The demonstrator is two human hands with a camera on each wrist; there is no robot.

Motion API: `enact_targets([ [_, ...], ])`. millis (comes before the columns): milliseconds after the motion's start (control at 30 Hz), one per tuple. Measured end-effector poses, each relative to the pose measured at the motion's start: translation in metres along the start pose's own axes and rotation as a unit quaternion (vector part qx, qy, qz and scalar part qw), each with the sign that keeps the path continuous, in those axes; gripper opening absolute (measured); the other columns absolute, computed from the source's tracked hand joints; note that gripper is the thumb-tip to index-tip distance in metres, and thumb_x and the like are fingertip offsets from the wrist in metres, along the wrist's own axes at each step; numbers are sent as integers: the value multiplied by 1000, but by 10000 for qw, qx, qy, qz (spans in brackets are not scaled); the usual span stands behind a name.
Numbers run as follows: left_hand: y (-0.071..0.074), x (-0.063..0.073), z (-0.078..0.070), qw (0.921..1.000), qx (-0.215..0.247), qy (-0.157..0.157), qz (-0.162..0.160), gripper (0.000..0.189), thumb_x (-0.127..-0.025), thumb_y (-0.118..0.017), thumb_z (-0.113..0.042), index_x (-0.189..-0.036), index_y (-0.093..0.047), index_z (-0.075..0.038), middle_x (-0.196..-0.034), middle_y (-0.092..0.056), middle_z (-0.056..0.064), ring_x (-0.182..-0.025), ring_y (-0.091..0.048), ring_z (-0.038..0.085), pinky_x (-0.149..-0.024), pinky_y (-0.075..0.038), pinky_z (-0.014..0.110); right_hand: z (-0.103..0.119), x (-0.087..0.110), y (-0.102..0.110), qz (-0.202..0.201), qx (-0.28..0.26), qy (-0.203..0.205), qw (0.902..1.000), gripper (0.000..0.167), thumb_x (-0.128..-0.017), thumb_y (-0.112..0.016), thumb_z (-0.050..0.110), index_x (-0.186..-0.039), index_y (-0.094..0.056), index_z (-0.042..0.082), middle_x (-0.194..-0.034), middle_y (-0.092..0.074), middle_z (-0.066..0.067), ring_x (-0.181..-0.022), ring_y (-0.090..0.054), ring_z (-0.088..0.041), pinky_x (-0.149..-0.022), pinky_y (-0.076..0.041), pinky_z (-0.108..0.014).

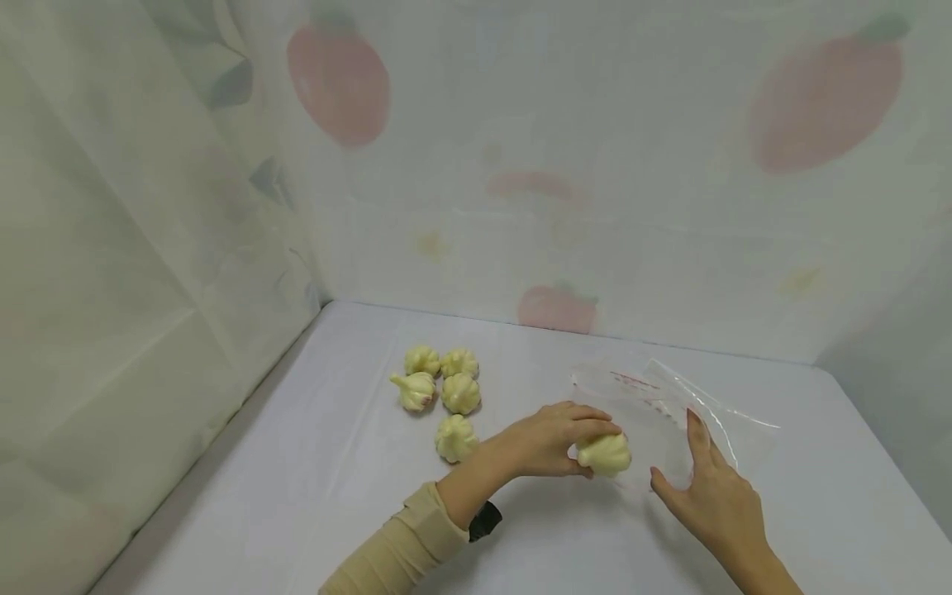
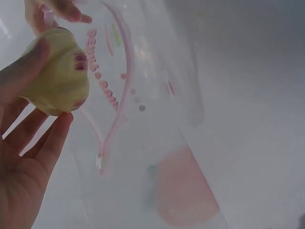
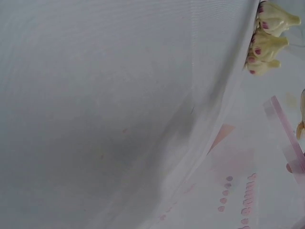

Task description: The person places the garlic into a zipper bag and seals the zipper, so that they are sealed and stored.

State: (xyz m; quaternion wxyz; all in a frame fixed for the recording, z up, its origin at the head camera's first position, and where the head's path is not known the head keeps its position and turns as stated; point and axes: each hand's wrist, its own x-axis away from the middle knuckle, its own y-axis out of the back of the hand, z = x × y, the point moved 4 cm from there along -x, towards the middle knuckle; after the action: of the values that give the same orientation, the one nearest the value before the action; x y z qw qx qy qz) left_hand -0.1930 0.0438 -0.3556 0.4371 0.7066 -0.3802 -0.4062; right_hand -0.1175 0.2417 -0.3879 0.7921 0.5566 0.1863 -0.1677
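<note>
My left hand (image 1: 550,440) grips a pale garlic bulb (image 1: 606,454), fingers over its top and thumb along its side. The left wrist view shows the same bulb's purple-streaked base (image 2: 80,62) facing the bag. Across from it, my right hand (image 1: 717,500) has thumb and forefinger spread wide at the mouth of a clear plastic zip bag (image 1: 632,392). The bag has pink printed lettering and a pink zip edge (image 2: 127,71). In the right wrist view, only a sliver of a hand (image 3: 302,126) shows at the right edge.
Several more garlic bulbs lie left of the hands, among them a near one (image 1: 456,438) beside the left forearm. A white cloth covers the table (image 1: 312,463). Behind it hangs a white curtain (image 1: 632,248) with red fruit prints; another sheet (image 1: 111,289) borders the left side.
</note>
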Motion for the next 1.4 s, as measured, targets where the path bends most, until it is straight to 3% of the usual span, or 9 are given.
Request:
enact_targets([
  [167,-10,-9,-3,9991,-246,-19,-355,61,-77,-84,-26,-131,-59,-12,-129,-60,4,-118,-56,16,-103,-39,23,0,0,-2,-67,16,159,9999,93,-68,-77,25,-145,-33,0,-121,-56,-36,-41,-34,-17,-33,-31,-31],
  [500,-26,-22,-9,9940,-661,511,-708,61,-80,-80,-35,-132,-58,-10,-126,-62,2,-113,-58,12,-102,-38,19,0,0,-3,-162,-1,212,9996,91,-67,-77,25,-144,-34,0,-119,-57,-36,-41,-33,-17,-32,-31,-31],
  [667,-33,-27,-9,9913,-462,805,-933,61,-81,-80,-35,-129,-58,-6,-124,-64,3,-111,-60,12,-99,-41,18,0,-1,-3,-120,-2,191,9997,91,-68,-77,25,-144,-33,0,-120,-56,-37,-41,-31,-16,-33,-30,-30],
  [767,-38,-29,-8,9892,-118,1106,-959,58,-79,-82,-33,-124,-60,-5,-115,-68,3,-101,-64,8,-89,-46,14,1,-1,-3,-71,24,157,9998,91,-69,-77,26,-144,-34,-1,-122,-55,-37,-41,-31,-15,-33,-29,-29],
  [867,-43,-32,-4,9820,427,1626,-864,55,-77,-84,-33,-119,-60,-6,-105,-70,1,-90,-63,4,-78,-47,11,2,0,-3,-80,35,169,9998,91,-69,-77,26,-144,-34,-2,-123,-54,-37,-41,-28,-14,-33,-27,-27],
  [933,-45,-34,-1,9732,824,1975,-847,53,-76,-84,-32,-116,-61,-7,-100,-70,0,-85,-62,2,-73,-47,11,2,0,-4,-128,35,202,9997,91,-69,-76,25,-144,-34,-2,-123,-54,-36,-41,-26,-12,-33,-26,-25],
  [1100,-51,-42,5,9513,1400,2619,-824,52,-74,-86,-30,-114,-62,-8,-98,-69,-3,-83,-60,2,-70,-47,14,3,-1,-4,-251,33,301,9992,90,-68,-76,25,-144,-36,-2,-121,-56,-36,-40,-22,-8,-33,-23,-23],
  [1200,-54,-48,8,9428,1487,2877,-787,52,-73,-86,-29,-115,-62,-9,-98,-68,-4,-83,-59,3,-70,-47,15,5,-2,-4,-287,23,352,9990,90,-67,-76,25,-143,-37,-2,-120,-56,-36,-40,-21,-6,-33,-22,-21],
  [1400,-57,-59,10,9346,1549,3101,-796,54,-73,-86,-26,-117,-62,-8,-100,-69,-2,-86,-61,8,-73,-47,19,7,-3,-3,-352,7,413,9985,88,-67,-76,25,-142,-38,-3,-119,-57,-36,-40,-21,-5,-34,-23,-20],
])
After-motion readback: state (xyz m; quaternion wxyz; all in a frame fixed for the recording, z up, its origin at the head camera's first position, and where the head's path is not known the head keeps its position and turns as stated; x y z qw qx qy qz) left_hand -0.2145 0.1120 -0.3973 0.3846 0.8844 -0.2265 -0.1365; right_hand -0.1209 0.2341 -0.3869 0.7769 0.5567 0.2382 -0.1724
